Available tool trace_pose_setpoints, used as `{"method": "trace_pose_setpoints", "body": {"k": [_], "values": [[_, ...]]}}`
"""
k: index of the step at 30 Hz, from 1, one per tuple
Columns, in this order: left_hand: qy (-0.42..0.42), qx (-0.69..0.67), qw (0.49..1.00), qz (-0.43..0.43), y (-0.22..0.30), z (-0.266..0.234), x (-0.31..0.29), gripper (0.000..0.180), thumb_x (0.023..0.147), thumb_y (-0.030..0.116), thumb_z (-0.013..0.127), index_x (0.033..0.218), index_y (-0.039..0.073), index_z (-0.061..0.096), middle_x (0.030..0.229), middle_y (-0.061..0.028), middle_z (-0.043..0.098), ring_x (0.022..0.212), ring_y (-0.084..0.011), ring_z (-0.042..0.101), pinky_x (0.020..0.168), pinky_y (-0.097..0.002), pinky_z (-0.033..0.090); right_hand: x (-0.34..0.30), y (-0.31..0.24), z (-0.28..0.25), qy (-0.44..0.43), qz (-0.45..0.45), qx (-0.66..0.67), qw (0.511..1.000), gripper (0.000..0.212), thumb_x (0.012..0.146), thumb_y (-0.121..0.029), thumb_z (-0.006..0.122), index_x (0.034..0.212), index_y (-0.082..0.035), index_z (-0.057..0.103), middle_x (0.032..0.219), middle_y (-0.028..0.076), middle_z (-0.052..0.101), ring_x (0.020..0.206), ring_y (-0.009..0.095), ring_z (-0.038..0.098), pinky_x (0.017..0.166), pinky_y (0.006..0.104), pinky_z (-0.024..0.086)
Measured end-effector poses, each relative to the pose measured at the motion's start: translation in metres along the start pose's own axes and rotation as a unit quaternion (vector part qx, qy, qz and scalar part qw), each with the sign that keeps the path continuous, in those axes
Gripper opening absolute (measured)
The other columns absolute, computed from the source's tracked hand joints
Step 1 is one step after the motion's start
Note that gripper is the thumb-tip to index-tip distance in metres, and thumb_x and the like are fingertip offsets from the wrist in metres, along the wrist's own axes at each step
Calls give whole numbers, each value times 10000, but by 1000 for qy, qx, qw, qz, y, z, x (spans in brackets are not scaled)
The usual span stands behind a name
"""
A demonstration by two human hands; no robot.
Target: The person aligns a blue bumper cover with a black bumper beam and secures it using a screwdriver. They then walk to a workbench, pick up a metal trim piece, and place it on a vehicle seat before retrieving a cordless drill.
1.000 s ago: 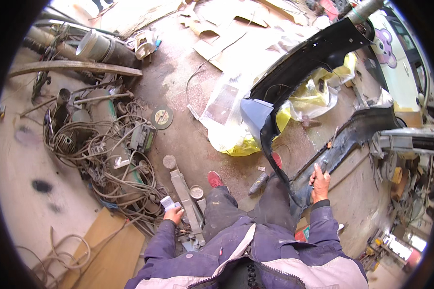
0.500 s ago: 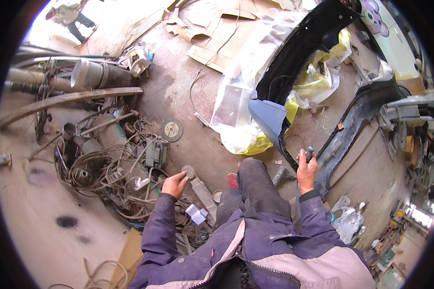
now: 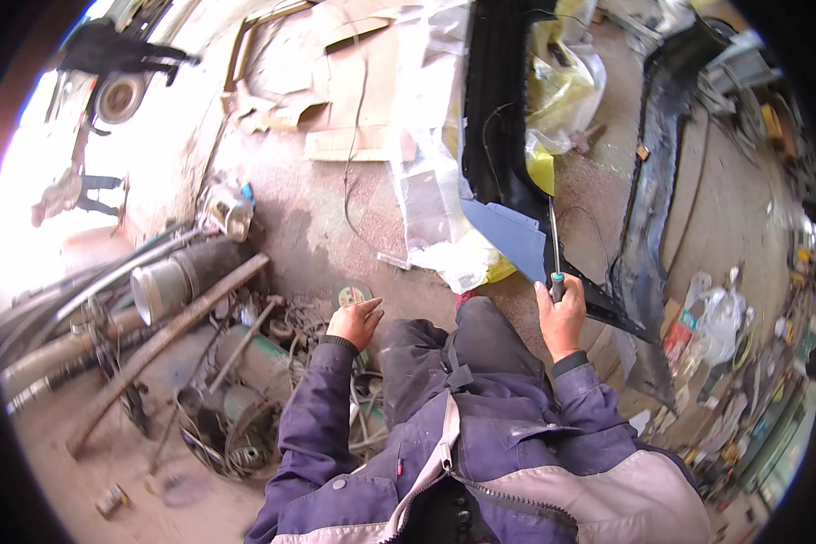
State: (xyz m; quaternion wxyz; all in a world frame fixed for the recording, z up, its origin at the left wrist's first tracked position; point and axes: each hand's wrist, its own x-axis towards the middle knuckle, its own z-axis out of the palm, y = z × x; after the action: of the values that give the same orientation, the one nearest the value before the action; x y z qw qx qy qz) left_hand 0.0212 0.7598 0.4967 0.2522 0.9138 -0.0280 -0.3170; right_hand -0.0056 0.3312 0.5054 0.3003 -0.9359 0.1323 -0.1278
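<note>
My right hand is closed round the dark, teal-ended handle of a screwdriver; its long thin shaft points away from me. Just beyond lies a long black car body panel, with a blue-grey section at its near end. The screwdriver's shaft overlaps the panel's right edge; whether it touches cannot be told. My left hand hovers left of my knees, fingers loosely stretched and slightly apart, with nothing visible in them. Past it, a round cutting disc is partly hidden by the hand.
Another dark car panel lies to the right. Plastic sheeting and flattened cardboard cover floor ahead. Pipes, a wooden bar and tangled cables crowd the left. Clear plastic bags lie at right. Two people appear far left.
The view has swung, shifting the floor clutter. The screwdriver's shaft now points straight away from me, beside the black panel. A round grey piece by my left fingertips no longer shows.
</note>
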Motion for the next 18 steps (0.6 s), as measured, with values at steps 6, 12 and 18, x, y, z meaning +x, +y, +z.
{"method": "trace_pose_setpoints", "body": {"k": [6,12,18], "values": [[-48,30,989,134,-2,-62,106,376,1010,323,668,1294,92,754,1076,-215,770,1021,-413,742,891,-501,588,-5,-5,30,33,188,-24,981,349,934,-305,826,1019,-13,655,899,224,703,835,462,676,760,519,538],[-159,111,946,261,-14,-129,228,339,1010,317,699,1275,120,779,1144,-209,776,1072,-404,747,950,-468,590,-5,-32,72,173,256,-126,943,395,960,-387,796,996,-23,648,841,238,698,807,479,680,708,544,527],[-214,212,890,342,-28,-219,335,359,1020,361,674,1288,149,783,1190,-196,772,1096,-410,739,976,-481,586,3,-56,96,225,369,-119,894,400,962,-389,797,1010,-21,647,866,235,707,829,485,678,711,549,517]]}}
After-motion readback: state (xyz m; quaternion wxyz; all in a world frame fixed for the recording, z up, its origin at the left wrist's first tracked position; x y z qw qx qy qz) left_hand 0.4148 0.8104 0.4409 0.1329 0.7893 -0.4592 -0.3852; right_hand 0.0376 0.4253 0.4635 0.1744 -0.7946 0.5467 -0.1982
